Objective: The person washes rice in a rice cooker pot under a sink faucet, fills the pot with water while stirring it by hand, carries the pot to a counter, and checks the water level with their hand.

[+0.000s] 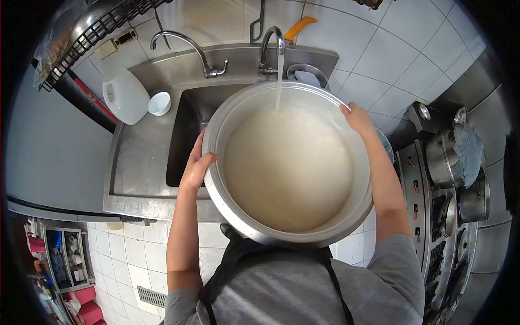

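A large round metal pot [359,170] rests over the right part of the sink and reaches past its front edge toward my body. Cloudy whitish water [287,168] fills much of it, with a pale tan layer showing through; I cannot tell what lies beneath. From the right faucet [272,33] a stream of water [279,81] runs into the pot. My left hand [196,169] is closed on the pot's left rim, thumb on top. At the upper right rim, my right hand [357,118] grips with its fingers curled over the edge.
The steel sink [187,116] has a second faucet [187,40] on the left. Beside it are a white bowl [159,103] and a plastic jug [127,97]. A metal bowl [319,73] sits behind the pot. Right stands a stove with several pots [441,160].
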Motion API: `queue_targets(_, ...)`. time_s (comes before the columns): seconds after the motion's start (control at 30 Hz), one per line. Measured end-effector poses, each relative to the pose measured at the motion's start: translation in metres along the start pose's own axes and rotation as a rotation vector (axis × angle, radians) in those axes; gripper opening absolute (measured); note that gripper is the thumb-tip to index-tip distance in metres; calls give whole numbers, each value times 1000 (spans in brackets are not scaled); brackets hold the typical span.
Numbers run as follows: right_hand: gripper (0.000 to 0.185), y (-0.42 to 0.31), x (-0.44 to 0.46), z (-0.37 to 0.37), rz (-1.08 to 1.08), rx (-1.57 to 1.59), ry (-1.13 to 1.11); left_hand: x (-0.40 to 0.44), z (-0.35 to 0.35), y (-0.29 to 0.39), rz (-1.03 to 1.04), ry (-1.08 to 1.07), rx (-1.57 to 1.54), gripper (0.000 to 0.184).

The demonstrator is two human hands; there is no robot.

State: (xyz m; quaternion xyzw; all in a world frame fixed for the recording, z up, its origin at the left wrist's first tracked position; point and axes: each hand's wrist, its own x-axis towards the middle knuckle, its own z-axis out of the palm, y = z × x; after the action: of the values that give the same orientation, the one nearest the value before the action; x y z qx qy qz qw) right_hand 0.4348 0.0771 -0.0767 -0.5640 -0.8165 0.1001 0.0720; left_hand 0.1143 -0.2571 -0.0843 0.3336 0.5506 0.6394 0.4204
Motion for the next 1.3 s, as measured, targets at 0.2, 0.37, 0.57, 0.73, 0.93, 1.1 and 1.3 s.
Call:
queue_targets(0.2,56,0,-1,1,-2,10,24,-2,-1,-1,-12,30,34,79)
queue_targets(0.37,57,-2,-2,-3,12,16,6,1,-4,-6,4,11,4,79)
queue_targets(0.57,58,4,4,4,4,29,20,-3,1,1,-2,24,12,79)
queue_targets(0.73,61,4,4,1,14,22,-2,0,-3,-4,-6,17,8,79)
queue_targets(0.93,66,5,4,1,-7,40,-4,-4,2,1,-32,31,18,75)
queue_targets(1.1,63,8,1,-1,-9,92,-17,-6,0,0,-55,62,36,71)
queue_targets(1.3,58,1,-26,-1,-30,201,-41,-17,-20,4,-90,90,-5,69)
